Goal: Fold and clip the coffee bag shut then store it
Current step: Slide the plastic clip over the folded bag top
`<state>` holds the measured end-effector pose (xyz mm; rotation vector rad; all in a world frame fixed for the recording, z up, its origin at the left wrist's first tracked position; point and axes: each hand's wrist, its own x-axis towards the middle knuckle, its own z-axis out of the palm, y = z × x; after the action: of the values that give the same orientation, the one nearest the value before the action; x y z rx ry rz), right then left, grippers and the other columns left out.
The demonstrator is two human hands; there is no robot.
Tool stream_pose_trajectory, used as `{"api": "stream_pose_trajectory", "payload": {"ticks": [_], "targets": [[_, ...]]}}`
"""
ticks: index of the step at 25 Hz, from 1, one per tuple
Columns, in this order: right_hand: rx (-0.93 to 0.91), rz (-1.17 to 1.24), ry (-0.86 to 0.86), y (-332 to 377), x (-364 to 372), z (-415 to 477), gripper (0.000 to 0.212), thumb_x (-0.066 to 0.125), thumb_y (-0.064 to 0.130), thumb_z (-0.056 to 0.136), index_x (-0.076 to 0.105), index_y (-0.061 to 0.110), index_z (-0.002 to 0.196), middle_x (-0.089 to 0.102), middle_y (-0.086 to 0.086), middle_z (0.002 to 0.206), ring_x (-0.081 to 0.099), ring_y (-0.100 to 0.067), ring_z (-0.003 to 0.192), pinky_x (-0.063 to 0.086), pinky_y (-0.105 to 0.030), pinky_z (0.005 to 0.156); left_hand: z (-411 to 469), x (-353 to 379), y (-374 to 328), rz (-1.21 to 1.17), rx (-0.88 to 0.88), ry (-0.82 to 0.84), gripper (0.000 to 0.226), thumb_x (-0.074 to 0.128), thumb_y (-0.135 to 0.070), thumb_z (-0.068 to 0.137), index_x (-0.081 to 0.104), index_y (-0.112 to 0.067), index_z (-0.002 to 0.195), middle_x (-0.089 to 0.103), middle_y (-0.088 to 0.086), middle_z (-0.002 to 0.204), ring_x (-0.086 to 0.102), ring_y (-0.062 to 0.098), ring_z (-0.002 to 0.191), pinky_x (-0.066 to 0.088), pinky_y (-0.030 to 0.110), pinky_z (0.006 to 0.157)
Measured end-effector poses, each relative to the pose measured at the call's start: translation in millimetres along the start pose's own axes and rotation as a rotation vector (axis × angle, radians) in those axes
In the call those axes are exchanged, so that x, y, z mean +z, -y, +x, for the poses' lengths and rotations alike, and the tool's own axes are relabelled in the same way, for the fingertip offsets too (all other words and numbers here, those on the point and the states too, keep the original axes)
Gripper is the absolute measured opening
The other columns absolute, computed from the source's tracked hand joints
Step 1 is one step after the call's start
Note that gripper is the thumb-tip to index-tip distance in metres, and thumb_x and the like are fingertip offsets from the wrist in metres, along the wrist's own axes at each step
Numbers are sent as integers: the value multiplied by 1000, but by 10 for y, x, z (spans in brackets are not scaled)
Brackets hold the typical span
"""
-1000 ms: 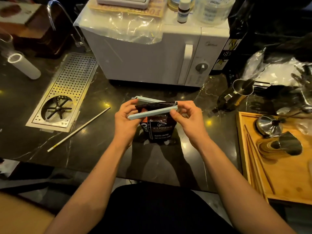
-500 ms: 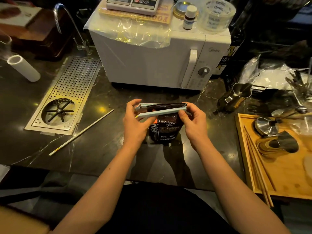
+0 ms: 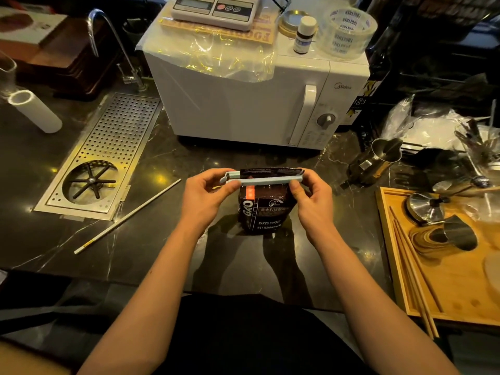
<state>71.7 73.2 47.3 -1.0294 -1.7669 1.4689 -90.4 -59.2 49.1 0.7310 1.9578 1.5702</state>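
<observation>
A dark coffee bag (image 3: 266, 212) with white lettering stands upright on the black marble counter (image 3: 162, 261), in front of the microwave. A long pale-blue clip (image 3: 263, 180) lies across the bag's folded top, its two bars nearly together. My left hand (image 3: 207, 194) pinches the clip's hinged left end. My right hand (image 3: 311, 196) pinches its right end against the bag. The top strip of the bag sticks out above the clip.
A white microwave (image 3: 243, 104) stands behind the bag, with a scale (image 3: 216, 8) and tape roll (image 3: 346, 31) on top. A perforated drip tray (image 3: 102, 155) and a white stick (image 3: 127, 216) lie left. A metal pitcher (image 3: 376, 161) and wooden tray (image 3: 449, 307) with chopsticks sit right.
The clip's two bars, spread apart at the left end a second ago, have come together over the bag's top. Both hands stay on the clip's ends.
</observation>
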Motion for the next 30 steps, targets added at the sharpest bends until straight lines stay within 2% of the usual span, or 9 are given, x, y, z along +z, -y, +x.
{"api": "stream_pose_trajectory", "payload": {"ticks": [3, 9, 15, 17, 19, 21, 25, 28, 30], "targets": [[9, 6, -7, 1, 22, 23, 14, 53, 11, 98, 63, 15, 108, 68, 4, 101, 65, -2, 92, 54, -16, 70, 56, 22, 6, 69, 13, -52, 20, 76, -18, 82, 72, -24, 100, 73, -6, 96, 70, 6, 94, 58, 25, 84], [12, 6, -12, 8, 50, 48, 14, 53, 11, 98, 62, 19, 105, 67, 7, 99, 64, 7, 88, 54, -15, 70, 118, 5, 40, 172, 102, -56, 13, 75, -21, 84, 72, -24, 96, 71, -9, 88, 69, 9, 90, 59, 29, 81], [-6, -27, -11, -11, 57, 83, 15, 52, 12, 98, 62, 14, 110, 67, 2, 103, 64, -11, 100, 56, -22, 77, 138, -9, 28, 311, 205, -25, 13, 70, -25, 89, 72, -17, 98, 69, -6, 89, 65, 10, 88, 57, 32, 79], [-14, -40, -7, -41, 37, 71, 16, 52, 12, 98, 61, 12, 111, 67, -1, 106, 64, -14, 102, 56, -23, 77, 157, -53, -5, 352, 217, 37, 15, 70, -27, 89, 71, -19, 101, 69, -7, 94, 64, 8, 92, 57, 30, 81], [-30, -37, -1, -59, 9, 37, 18, 52, 11, 99, 61, 8, 114, 66, -4, 108, 63, -13, 103, 55, -20, 76, 159, -53, -58, 320, 215, 109, 22, 74, -28, 85, 70, -24, 106, 69, -12, 99, 64, 2, 96, 54, 22, 85], [-39, -25, 14, -62, -4, 0, 19, 51, 11, 99, 60, 6, 115, 66, -3, 107, 63, -9, 100, 54, -18, 74, 157, 4, -91, 258, 234, 133, 28, 79, -25, 80, 72, -22, 107, 68, -17, 96, 64, -6, 93, 50, 14, 83], [-27, -42, 59, -21, -65, -44, 18, 54, 9, 98, 61, 7, 114, 66, 3, 105, 63, -2, 100, 54, -19, 78, 179, 35, -64, 236, 277, 117, 21, 80, -19, 78, 76, -14, 98, 69, -12, 88, 65, -1, 86, 51, 13, 77], [-153, -266, 156, 184, -136, -21, 30, 65, 18, 92, 60, 20, 121, 65, 5, 115, 60, -9, 110, 52, -28, 93, 171, -9, -60, 246, 275, 131, 22, 80, -20, 78, 76, -14, 98, 72, -7, 90, 67, 5, 86, 51, 14, 76], [-319, -581, 292, 436, -103, 94, 34, 70, 26, 87, 63, 22, 120, 64, 5, 112, 60, -12, 107, 51, -33, 92, 157, -6, -76, 258, 285, 144, 22, 80, -20, 78, 76, -14, 99, 72, -6, 90, 67, 6, 86, 50, 13, 75]]}}
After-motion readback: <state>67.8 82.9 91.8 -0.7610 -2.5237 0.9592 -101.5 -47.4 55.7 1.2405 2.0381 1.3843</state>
